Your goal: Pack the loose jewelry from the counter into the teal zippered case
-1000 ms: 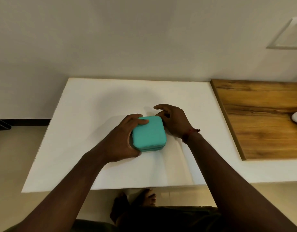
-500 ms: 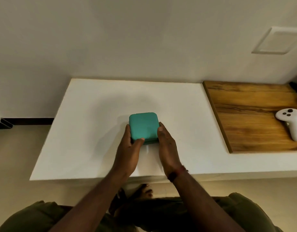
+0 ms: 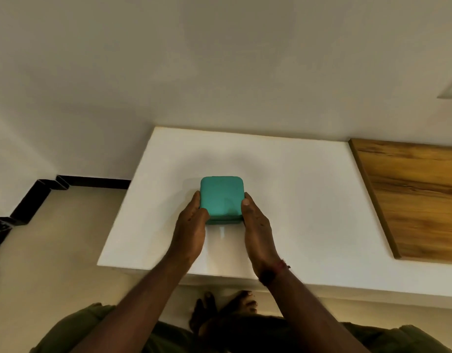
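Note:
The teal zippered case (image 3: 221, 196) sits shut and flat on the white counter (image 3: 296, 200), near its middle. My left hand (image 3: 190, 229) presses against the case's left side with the thumb on the near left corner. My right hand (image 3: 256, 225) holds the right side, thumb at the top edge. Both hands clasp the case between them. No loose jewelry is visible on the counter.
A wooden board (image 3: 418, 200) covers the counter's right part. The counter's near edge runs just below my wrists, and its left edge drops to the floor. A plain wall stands behind. My bare feet (image 3: 225, 309) show under the counter edge.
The case was turned from its angled position and now lies square between both hands. My right hand came from the far corner to the right side. The view shifted left, dropping the white controller out of sight.

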